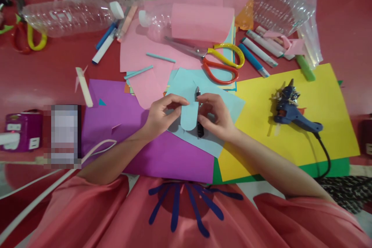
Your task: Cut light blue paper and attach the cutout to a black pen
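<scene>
From where I stand, the pale-blue paper cutout (189,117) looks flat and smooth, straight-sided, its rounded end toward the wearer, raised over a light-blue paper sheet (229,102). Just beside it a black pen (200,129), partly hidden, points its silvery tip away.

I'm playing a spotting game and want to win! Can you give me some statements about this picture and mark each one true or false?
1. The left hand pinches a small light-blue paper piece, and the right hand is close by it. True.
2. The scissors just beyond the hands have one yellow handle and one red handle. True.
3. The left hand is holding those scissors. False: that hand is at the paper piece.
4. The glue gun lies on the yellow sheet. True.
5. The glue gun is pink all over. False: it is mostly blue.
</scene>
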Demonstrator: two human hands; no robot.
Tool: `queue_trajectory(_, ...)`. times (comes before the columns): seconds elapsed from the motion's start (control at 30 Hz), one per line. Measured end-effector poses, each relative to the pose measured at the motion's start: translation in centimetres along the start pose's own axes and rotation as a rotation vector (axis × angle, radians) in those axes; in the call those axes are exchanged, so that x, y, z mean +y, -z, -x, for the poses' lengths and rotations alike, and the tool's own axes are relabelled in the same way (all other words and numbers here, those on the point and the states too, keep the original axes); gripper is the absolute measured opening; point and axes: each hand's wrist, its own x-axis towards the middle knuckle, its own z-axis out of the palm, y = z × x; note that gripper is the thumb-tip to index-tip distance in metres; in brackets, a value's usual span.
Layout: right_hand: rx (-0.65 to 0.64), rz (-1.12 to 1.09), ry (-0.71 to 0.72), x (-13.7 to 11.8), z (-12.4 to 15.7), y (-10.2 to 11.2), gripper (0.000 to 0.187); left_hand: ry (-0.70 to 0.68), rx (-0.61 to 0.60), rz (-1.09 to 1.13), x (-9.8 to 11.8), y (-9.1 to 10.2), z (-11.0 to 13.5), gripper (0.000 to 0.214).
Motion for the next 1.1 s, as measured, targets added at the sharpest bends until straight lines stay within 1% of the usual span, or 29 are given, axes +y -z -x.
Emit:
queue_trajectory(0.07,0.007,0.077,0.06,0.13,0.02,-0.17,0.032,0.029,-0.009,-0.003,0.06,-0.11,0.01,0.012)
queue_trajectory(0.17,0.013,0.171,0.087,0.05,-0.08,-0.24,0.019,0.061,-0.051,-0.008,0.15,-0.33,0.08,0.016)
queue_trajectory(0.23,0.029,0.185,0.087,-0.1,-0.16,-0.19,0.012,0.07,-0.071,-0.021,0.18,-0.42,0.13,0.021)
queue_trajectory(0.37,0.051,0.183,0.105,-0.31,-0.24,-0.09,0.011,0.079,-0.071,-0.04,0.3,-0.4,0.13,0.025)
queue_trajectory(0.43,0.053,0.187,0.074,-0.36,-0.25,-0.07,0.009,0.086,-0.067,-0.05,0.42,-0.37,0.08,0.026)
queue_trajectory(0.57,0.058,0.156,-0.049,-0.46,-0.27,-0.1,0.004,0.098,-0.062,-0.079,0.61,-0.44,-0.04,0.027)
queue_trajectory(0.73,0.086,0.14,-0.16,-0.49,-0.36,-0.22,0.012,0.114,-0.048,-0.106,0.64,-0.6,-0.09,0.028)
queue_trajectory(0.87,0.096,0.159,-0.184,-0.42,-0.45,-0.23,0.024,0.154,-0.045,-0.103,0.75,-0.69,-0.2,0.032)
queue_trajectory(1.1,0.069,0.151,-0.22,-0.58,-0.53,-0.35,0.029,0.212,-0.065,-0.063,0.95,-0.67,-0.43,0.044)
